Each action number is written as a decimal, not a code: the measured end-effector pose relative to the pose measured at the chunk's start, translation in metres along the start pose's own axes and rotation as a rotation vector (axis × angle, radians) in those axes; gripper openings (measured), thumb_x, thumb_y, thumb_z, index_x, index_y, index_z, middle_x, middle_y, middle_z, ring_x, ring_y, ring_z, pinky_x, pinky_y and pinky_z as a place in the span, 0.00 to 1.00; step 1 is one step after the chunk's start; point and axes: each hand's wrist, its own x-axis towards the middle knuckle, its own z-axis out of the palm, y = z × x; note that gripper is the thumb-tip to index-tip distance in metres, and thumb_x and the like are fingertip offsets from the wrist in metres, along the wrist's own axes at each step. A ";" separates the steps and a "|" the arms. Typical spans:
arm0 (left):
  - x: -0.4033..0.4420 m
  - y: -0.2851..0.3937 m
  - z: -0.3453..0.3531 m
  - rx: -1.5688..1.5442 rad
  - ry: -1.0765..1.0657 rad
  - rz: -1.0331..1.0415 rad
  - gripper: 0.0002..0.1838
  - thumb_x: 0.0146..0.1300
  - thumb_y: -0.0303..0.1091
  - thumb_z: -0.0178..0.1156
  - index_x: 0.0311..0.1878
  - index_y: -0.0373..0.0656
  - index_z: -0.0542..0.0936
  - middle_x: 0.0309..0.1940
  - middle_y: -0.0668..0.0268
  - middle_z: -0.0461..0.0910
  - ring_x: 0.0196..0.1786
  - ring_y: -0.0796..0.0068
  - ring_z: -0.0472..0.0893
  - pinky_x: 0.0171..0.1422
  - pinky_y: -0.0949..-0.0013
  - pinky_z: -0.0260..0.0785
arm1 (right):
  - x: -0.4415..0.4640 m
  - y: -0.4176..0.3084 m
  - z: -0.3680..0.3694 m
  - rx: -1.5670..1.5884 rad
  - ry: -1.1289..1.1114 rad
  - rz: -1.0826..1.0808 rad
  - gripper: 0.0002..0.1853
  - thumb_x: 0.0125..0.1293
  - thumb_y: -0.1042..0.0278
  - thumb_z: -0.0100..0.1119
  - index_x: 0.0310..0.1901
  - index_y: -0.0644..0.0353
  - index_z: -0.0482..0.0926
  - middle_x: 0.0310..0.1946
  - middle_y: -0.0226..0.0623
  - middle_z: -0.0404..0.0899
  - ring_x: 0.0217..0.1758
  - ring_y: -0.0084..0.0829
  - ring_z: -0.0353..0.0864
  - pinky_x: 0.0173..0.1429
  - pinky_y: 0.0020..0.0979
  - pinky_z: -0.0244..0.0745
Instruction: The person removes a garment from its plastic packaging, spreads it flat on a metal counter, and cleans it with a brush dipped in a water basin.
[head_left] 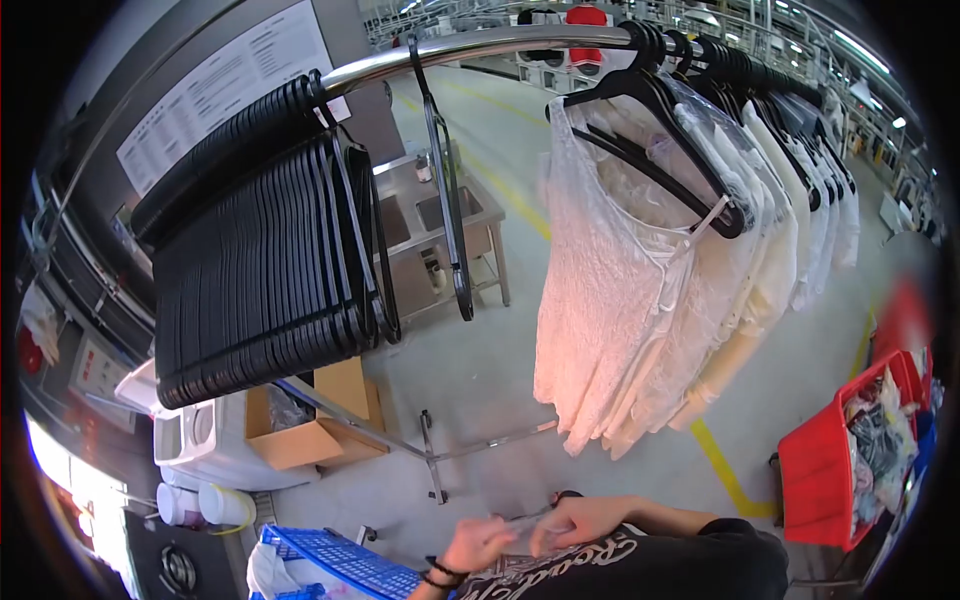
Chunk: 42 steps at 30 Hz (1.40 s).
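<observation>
Close to my black printed shirt, both hands are held near each other at the bottom of the head view. My left hand, dark bands at its wrist, is closed and slightly smeared by motion. My right hand reaches in from the right, its fingers curled down. A thin translucent strip, perhaps plastic film, stretches between them; its kind is unclear. Ahead, a white lace top hangs on a black hanger, with several pale garments behind it. Neither hand touches these.
A metal rail crosses overhead, bearing many black hangers on the left and one single hanger. A blue basket stands by my left hand. To the right is a red bin of cloth. An open cardboard box sits beyond.
</observation>
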 end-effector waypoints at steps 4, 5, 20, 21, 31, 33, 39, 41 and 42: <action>-0.005 0.020 -0.016 -0.011 -0.168 0.001 0.08 0.67 0.31 0.61 0.33 0.39 0.83 0.20 0.62 0.75 0.19 0.65 0.68 0.29 0.68 0.64 | -0.004 0.003 0.008 -0.185 0.055 -0.081 0.12 0.72 0.71 0.56 0.53 0.54 0.85 0.27 0.21 0.80 0.23 0.16 0.66 0.30 0.18 0.61; -0.011 0.023 -0.020 -0.020 -0.194 -0.010 0.07 0.67 0.31 0.60 0.36 0.40 0.85 0.21 0.60 0.77 0.20 0.63 0.68 0.31 0.69 0.65 | -0.003 0.005 0.011 -0.208 0.066 -0.077 0.12 0.73 0.70 0.56 0.53 0.54 0.86 0.26 0.21 0.80 0.22 0.16 0.65 0.29 0.18 0.61; -0.051 0.007 -0.087 -0.182 0.294 -0.169 0.07 0.62 0.23 0.62 0.41 0.35 0.86 0.26 0.66 0.82 0.25 0.75 0.74 0.33 0.75 0.66 | 0.068 -0.056 -0.022 -0.353 0.266 -0.142 0.13 0.66 0.79 0.59 0.49 0.59 0.87 0.25 0.27 0.85 0.22 0.19 0.73 0.28 0.19 0.66; -0.053 0.007 -0.090 -0.166 0.334 -0.125 0.07 0.61 0.22 0.62 0.41 0.34 0.86 0.27 0.66 0.83 0.26 0.75 0.75 0.34 0.75 0.67 | 0.076 -0.064 -0.025 -0.375 0.280 -0.164 0.13 0.65 0.81 0.60 0.48 0.60 0.88 0.25 0.28 0.85 0.22 0.20 0.73 0.29 0.19 0.66; -0.061 0.012 -0.107 -0.365 0.614 -0.102 0.04 0.58 0.17 0.63 0.36 0.33 0.85 0.32 0.60 0.86 0.30 0.72 0.80 0.40 0.75 0.72 | 0.068 -0.236 -0.036 -0.925 1.055 -1.167 0.07 0.59 0.82 0.57 0.37 0.62 0.82 0.36 0.38 0.83 0.28 0.28 0.74 0.36 0.25 0.74; -0.056 0.006 -0.107 -0.318 0.583 -0.097 0.04 0.58 0.18 0.63 0.36 0.33 0.85 0.32 0.61 0.86 0.31 0.73 0.80 0.40 0.75 0.72 | 0.084 -0.285 -0.067 -1.030 1.411 -1.030 0.22 0.66 0.76 0.57 0.62 0.67 0.73 0.49 0.43 0.80 0.32 0.26 0.75 0.40 0.23 0.73; -0.040 -0.005 -0.100 -0.192 0.575 -0.113 0.05 0.60 0.19 0.63 0.38 0.34 0.85 0.32 0.62 0.86 0.33 0.72 0.81 0.42 0.75 0.73 | 0.079 -0.306 -0.105 -0.741 1.198 -0.676 0.31 0.67 0.79 0.56 0.72 0.64 0.64 0.45 0.41 0.79 0.26 0.23 0.75 0.30 0.22 0.71; -0.029 -0.003 -0.099 -0.237 0.593 -0.146 0.06 0.60 0.17 0.60 0.38 0.33 0.84 0.32 0.59 0.86 0.33 0.71 0.82 0.42 0.75 0.74 | 0.076 -0.298 -0.115 -0.656 1.152 -0.697 0.30 0.67 0.80 0.55 0.72 0.64 0.65 0.45 0.39 0.80 0.23 0.22 0.72 0.27 0.21 0.69; -0.024 0.003 -0.103 -0.281 0.564 -0.182 0.06 0.61 0.18 0.60 0.39 0.34 0.83 0.33 0.60 0.86 0.33 0.72 0.82 0.41 0.75 0.74 | 0.077 -0.295 -0.120 -0.614 1.122 -0.709 0.29 0.68 0.81 0.54 0.71 0.64 0.66 0.44 0.38 0.80 0.22 0.21 0.71 0.26 0.21 0.68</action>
